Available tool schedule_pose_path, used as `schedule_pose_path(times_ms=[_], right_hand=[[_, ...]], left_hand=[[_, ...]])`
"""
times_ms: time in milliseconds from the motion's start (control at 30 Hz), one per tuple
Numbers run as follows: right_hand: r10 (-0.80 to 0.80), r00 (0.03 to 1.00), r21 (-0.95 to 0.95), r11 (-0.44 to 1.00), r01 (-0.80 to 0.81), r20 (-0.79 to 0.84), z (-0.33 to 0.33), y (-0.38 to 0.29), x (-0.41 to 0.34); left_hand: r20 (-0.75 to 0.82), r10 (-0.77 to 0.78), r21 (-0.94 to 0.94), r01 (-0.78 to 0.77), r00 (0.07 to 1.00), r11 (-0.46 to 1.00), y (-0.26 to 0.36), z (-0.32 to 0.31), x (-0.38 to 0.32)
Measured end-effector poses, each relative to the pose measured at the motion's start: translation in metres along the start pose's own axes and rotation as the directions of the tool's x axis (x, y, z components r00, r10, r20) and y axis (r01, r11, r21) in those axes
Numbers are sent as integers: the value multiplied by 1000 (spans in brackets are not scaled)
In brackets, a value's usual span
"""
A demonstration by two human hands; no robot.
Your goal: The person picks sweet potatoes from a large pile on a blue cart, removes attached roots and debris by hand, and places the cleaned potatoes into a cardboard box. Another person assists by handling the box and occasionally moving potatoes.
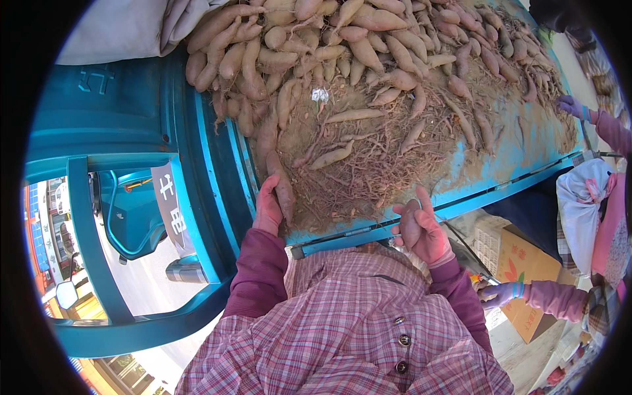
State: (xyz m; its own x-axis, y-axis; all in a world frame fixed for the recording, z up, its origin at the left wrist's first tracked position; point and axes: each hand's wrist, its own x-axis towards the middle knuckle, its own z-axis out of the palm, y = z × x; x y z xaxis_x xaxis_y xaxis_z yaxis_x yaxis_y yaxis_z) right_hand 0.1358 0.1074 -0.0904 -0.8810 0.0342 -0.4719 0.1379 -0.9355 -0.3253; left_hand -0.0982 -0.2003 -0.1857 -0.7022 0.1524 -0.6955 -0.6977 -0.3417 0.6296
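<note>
My left hand [269, 206], in a pinkish glove, rests against a long sweet potato [283, 193] at the near left corner of a blue truck bed [456, 165]; its fingers are partly hidden. My right hand [428, 232], gloved alike, holds a small sweet potato [410, 224] just beyond the bed's near edge. Between the hands lies a tangle of thin roots and soil [353, 182], with a few slender sweet potatoes [332, 156] on it. A large heap of sweet potatoes [365, 52] covers the far side.
A blue metal panel and frame [192, 148] rise along the left. At right, a co-worker's gloved hand [572, 106] touches the bed's edge, and the other gloved hand [498, 295] is near a cardboard box [526, 276]. Grey cloth [133, 32] lies at upper left.
</note>
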Motion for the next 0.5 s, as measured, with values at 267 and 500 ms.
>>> schedule_pose_path(times_ms=[267, 500], right_hand=[[-143, 985, 162, 979, 126, 95, 9, -21, -19], [-396, 917, 442, 815, 376, -49, -63, -51, -104]], left_hand=[[749, -81, -36, 162, 658, 986, 19, 163, -104], [649, -457, 408, 228, 609, 884, -56, 226, -131]])
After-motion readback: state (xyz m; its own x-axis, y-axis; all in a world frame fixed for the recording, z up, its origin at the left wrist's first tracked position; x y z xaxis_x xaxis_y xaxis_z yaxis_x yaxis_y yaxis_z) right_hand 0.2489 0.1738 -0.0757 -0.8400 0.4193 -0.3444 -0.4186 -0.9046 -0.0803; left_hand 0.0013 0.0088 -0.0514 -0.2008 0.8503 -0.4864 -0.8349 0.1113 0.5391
